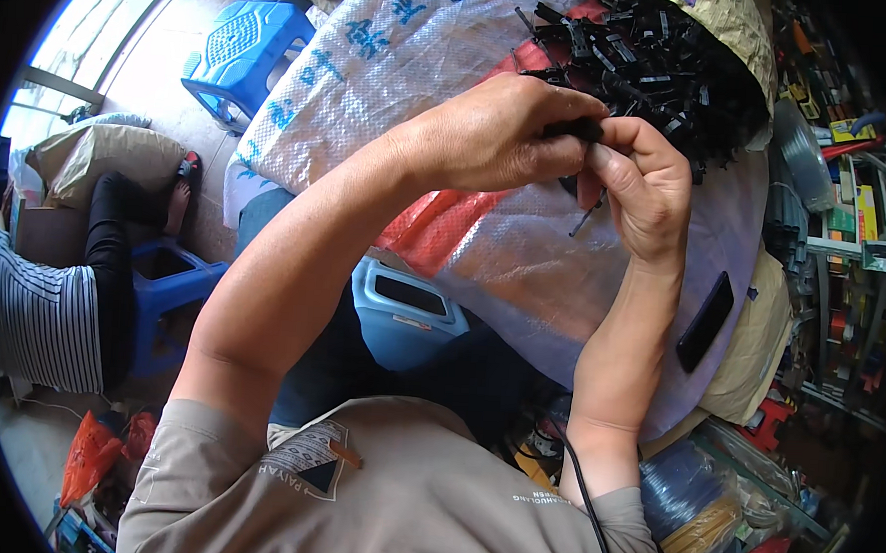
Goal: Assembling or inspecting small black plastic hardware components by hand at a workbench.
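Note:
My left hand [511,132] and my right hand [652,192] meet in front of me, over the near edge of a heap of black plastic parts [664,73]. Both are closed, with thumbs and fingertips pressed around a small black plastic part [575,129]. Fingers cover most of that part, so its exact kind cannot be made out. A thin dark rod [582,222] pokes out below the fingers. The heap lies on a white woven sack [347,96] with red bands and blue printing.
A black phone [705,322] lies on the sack at the right. By my knees stands a light-blue bin [406,315]. Blue plastic stools [236,50] and a seated person in a striped top [45,316] are at the left. Crowded shelves [857,223] line the right.

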The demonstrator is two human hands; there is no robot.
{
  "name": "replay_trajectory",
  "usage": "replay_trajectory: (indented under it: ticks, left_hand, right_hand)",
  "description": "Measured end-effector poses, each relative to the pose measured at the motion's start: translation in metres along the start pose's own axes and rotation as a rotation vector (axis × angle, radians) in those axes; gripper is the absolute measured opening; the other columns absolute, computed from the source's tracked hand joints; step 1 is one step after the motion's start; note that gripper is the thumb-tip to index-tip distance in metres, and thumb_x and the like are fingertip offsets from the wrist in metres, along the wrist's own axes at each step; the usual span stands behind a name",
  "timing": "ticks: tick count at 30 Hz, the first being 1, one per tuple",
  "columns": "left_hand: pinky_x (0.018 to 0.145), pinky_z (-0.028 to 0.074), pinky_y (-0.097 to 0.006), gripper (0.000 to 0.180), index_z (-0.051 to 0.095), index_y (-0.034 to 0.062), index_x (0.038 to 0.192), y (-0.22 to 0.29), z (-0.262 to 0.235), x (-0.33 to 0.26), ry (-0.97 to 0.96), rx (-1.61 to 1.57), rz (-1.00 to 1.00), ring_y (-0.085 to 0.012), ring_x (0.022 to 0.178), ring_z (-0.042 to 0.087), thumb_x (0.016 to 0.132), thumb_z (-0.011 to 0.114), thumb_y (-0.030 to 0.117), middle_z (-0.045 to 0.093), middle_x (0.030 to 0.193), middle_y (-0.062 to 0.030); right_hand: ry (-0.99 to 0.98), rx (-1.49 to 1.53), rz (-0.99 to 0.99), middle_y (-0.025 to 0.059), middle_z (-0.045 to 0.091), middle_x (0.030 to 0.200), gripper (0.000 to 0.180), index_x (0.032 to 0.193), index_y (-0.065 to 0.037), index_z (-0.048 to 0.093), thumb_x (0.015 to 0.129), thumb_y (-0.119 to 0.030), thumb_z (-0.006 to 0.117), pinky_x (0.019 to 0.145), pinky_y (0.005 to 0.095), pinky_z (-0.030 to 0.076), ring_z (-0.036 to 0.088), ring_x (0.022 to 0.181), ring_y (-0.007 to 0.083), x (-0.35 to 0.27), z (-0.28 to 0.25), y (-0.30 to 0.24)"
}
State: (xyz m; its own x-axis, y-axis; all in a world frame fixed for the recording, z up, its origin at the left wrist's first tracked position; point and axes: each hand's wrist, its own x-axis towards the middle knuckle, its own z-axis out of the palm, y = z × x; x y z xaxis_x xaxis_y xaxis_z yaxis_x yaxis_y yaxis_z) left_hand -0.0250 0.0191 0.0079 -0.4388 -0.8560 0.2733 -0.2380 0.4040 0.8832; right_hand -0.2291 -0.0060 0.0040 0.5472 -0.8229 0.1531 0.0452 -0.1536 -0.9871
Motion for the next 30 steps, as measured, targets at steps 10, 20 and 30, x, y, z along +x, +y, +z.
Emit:
replay_trajectory:
  ticks: [10,20,30]
  left_hand:
    - [0.087,0.053,-0.035,0.045,0.053,0.0003,0.131,-0.002,-0.001,0.002,-0.036,0.022,0.030,-0.0273,0.094,0.069,0.092,0.060,0.022,0.067,0.106,-0.0195]
    - [0.083,0.056,-0.036,0.040,0.059,0.0003,0.122,-0.007,0.006,0.002,0.042,0.112,0.009,-0.0280,0.088,0.070,0.089,0.061,0.022,0.068,0.100,-0.0188]
    - [0.047,0.046,-0.025,0.020,0.063,0.0031,0.094,-0.038,-0.034,0.014,0.393,-1.053,-0.284,-0.0149,0.057,0.061,0.088,0.063,0.022,0.061,0.072,-0.0074]
  right_hand:
    - [0.013,-0.007,-0.014,0.0064,0.062,0.076,0.014,0.097,0.005,0.058,0.089,-0.007,0.060,0.054,0.0200,0.043,0.054,0.057,0.0091,0.000,0.001,-0.002]
    - [-0.017,-0.065,0.000,0.0014,0.061,0.073,0.012,0.096,-0.001,0.062,0.088,-0.009,0.058,0.054,0.0182,0.045,0.054,0.060,0.0049,0.001,-0.002,0.004]
    - [0.074,-1.005,-0.140,0.0063,0.060,0.077,0.029,0.097,0.000,0.061,0.075,-0.011,0.076,0.057,0.0253,0.046,0.055,0.062,0.0096,0.001,0.031,0.010]
